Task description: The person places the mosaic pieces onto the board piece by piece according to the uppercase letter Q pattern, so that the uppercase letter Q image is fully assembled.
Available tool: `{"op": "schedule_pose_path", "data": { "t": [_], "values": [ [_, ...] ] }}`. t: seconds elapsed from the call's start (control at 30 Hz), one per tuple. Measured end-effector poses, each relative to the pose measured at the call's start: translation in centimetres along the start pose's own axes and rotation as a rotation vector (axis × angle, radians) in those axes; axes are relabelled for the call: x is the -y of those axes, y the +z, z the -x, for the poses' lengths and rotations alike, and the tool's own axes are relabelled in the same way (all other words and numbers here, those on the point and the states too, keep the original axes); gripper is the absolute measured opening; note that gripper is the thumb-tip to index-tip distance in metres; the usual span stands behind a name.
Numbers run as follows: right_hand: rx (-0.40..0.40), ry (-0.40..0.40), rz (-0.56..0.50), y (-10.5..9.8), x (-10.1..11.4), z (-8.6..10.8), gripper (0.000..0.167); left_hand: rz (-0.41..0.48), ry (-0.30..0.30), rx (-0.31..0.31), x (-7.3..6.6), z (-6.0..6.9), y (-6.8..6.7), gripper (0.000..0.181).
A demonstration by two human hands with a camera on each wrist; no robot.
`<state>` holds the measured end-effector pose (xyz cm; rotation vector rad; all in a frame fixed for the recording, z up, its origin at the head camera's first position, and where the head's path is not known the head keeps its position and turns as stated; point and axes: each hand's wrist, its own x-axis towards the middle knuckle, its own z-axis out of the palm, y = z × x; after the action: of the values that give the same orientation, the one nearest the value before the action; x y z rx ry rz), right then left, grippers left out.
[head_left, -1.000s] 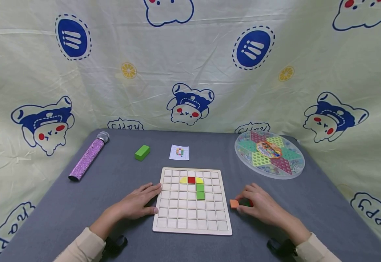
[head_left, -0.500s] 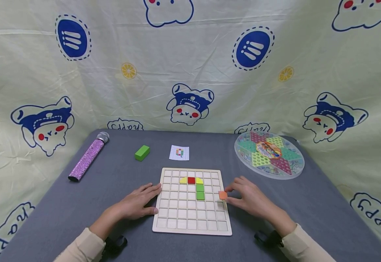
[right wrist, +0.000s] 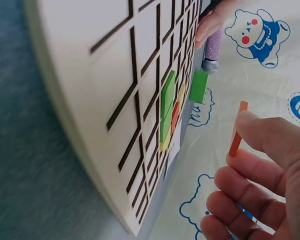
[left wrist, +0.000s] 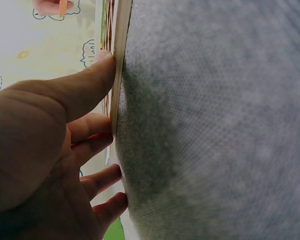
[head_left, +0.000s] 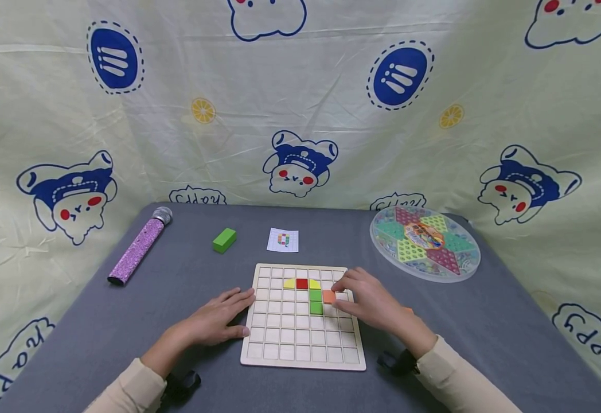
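Observation:
A wooden grid board (head_left: 303,338) lies on the grey table. In its upper part sit a red tile (head_left: 302,284) between two yellow pieces (head_left: 289,283), and two green tiles (head_left: 316,308) below the right yellow one. My left hand (head_left: 218,321) rests against the board's left edge, fingers relaxed; the left wrist view shows thumb and fingers (left wrist: 90,127) at that edge. An orange tile (head_left: 328,296) is pinched between thumb and finger of my right hand (head_left: 370,301), over the board's right part. In the right wrist view the orange tile (right wrist: 238,128) stands edge-on, above the board surface.
Behind the board lie a green block (head_left: 225,241) and a pattern card (head_left: 283,240). A glittery purple microphone (head_left: 140,246) is at the far left, a round star-patterned game board (head_left: 425,244) at the back right. Something orange (head_left: 408,310) shows behind my right wrist.
My right hand has moved left and away from me, carrying the orange tile from beside the board to over its right part. My left hand has stayed at the left edge.

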<state>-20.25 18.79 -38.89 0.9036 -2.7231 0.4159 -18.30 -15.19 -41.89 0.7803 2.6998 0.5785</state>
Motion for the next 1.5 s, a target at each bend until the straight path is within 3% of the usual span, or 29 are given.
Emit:
{"op": "schedule_pose_path", "data": {
  "t": [0.23,0.47,0.7,1.17,1.5],
  "values": [
    [0.023,0.03,0.015,0.8,0.8,-1.4,0.023,0.0,0.008,-0.003,0.0,0.0,0.0,0.071],
    [0.003,-0.007,0.005,1.4,1.3,-2.5,0.022,-0.002,0.018,-0.005,0.1,0.0,0.0,0.072],
    [0.04,0.041,-0.024,2.1,1.8,-3.5,0.024,0.001,-0.004,0.0,0.0,-0.1,0.0,0.071],
    [0.066,0.071,-0.036,3.4,2.5,-5.1,0.021,0.004,0.022,-0.014,0.0,0.0,0.0,0.071],
    [0.073,0.027,-0.04,4.0,2.9,-6.1,0.018,-0.003,0.025,-0.02,0.1,0.0,0.0,0.07]
  ]
}}
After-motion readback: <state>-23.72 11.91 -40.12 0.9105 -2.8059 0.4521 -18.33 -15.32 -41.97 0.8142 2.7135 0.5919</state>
